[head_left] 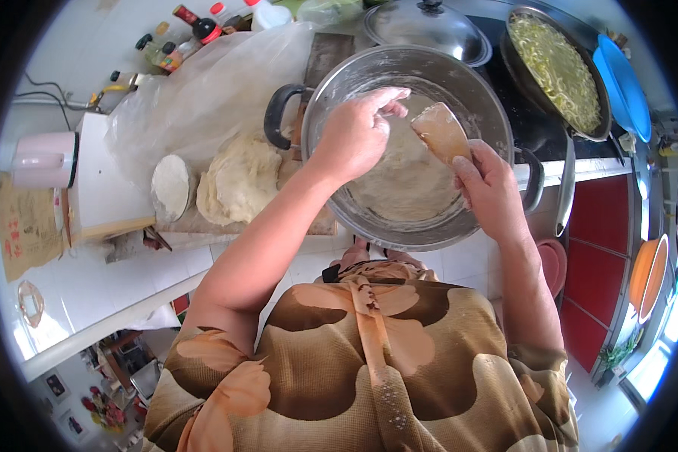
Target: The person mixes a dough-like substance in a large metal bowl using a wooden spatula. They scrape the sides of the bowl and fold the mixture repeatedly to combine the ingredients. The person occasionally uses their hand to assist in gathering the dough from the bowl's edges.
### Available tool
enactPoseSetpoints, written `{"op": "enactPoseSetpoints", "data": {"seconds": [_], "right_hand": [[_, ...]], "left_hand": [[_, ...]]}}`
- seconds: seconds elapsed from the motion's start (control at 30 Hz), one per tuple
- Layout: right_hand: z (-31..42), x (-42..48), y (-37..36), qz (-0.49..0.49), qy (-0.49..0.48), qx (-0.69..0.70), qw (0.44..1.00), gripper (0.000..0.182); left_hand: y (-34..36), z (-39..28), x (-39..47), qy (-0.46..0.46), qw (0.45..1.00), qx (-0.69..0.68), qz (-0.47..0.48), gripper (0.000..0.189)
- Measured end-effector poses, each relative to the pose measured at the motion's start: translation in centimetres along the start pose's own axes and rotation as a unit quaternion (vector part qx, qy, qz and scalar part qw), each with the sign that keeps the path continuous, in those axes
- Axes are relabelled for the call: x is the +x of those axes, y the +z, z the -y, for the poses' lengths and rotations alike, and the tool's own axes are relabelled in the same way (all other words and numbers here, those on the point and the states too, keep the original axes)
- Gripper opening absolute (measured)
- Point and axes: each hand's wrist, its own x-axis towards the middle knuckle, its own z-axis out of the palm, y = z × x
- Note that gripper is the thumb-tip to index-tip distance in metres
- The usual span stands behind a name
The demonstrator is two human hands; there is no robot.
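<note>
My right hand (489, 186) grips a flat wooden scraper (443, 133) by its lower end, its floury blade tilted up over a large stainless steel pot (407, 244). Above the pot's left side, my left hand (361, 133) holds nothing; its index finger points out and flour coats the fingertips. Pale flour or dough residue (404, 189) covers the pot's bottom and smears its inner wall. To the left of the pot, a lump of dough (240, 181) rests on a wooden board (316, 227). Beside the dough is a round container of flour (170, 186).
Behind the dough spreads a clear plastic sheet (214, 79), with several bottles (206, 29) beyond. A domed pot lid (429, 28) lies behind the pot. At right, a long-handled frying pan (602, 127) holds pale shredded food, near a blue basin (621, 85).
</note>
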Motion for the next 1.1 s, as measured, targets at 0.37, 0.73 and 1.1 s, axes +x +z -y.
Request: {"op": "enactPoseSetpoints", "data": {"seconds": [0.37, 0.73, 1.1], "right_hand": [[1.9, 0.0, -0.2, 0.063, -0.011, 0.010, 0.998, 0.015], [0.7, -1.2, -2.2, 0.015, -0.010, -0.071, 0.997, 0.014], [0.5, -1.5, -2.0, 0.027, -0.163, -0.177, 0.970, 0.018]], "left_hand": [[0.9, -2.5, 0.8, 0.029, 0.996, -0.076, 0.027, 0.017], [-1.4, -1.7, -3.0, -0.026, 0.999, -0.001, 0.027, 0.029], [0.4, -2.1, -1.5, 0.125, 0.988, 0.024, 0.090, 0.011]]}}
